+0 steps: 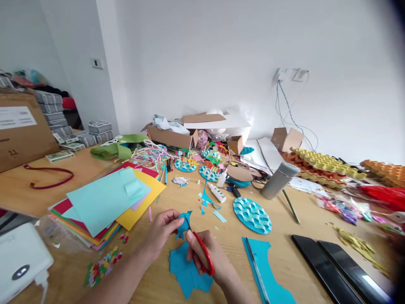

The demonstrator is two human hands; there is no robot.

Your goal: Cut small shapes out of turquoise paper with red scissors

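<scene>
Between the fingertips of my left hand point(167, 226) is a small piece of blue paper point(182, 228) with a jagged outline. My right hand point(207, 251) grips red-handled scissors point(205, 253), whose blades meet the right side of that piece. Below both hands, a larger jagged sheet of blue paper point(186, 274) lies on the table, partly covered by my right hand. To the right rests another cut blue sheet point(272, 274) with a pen point(257, 270) lying along it. Small blue scraps point(204, 202) are scattered beyond my hands.
A stack of coloured paper point(104, 202) lies left, with small colourful cutouts point(104, 261) nearer. Ahead are glue bottles point(217, 193) and a wavy blue disc point(252, 215). A grey tumbler point(280, 180) stands right, beyond two black phones point(325, 266). A white device point(23, 261) sits at left.
</scene>
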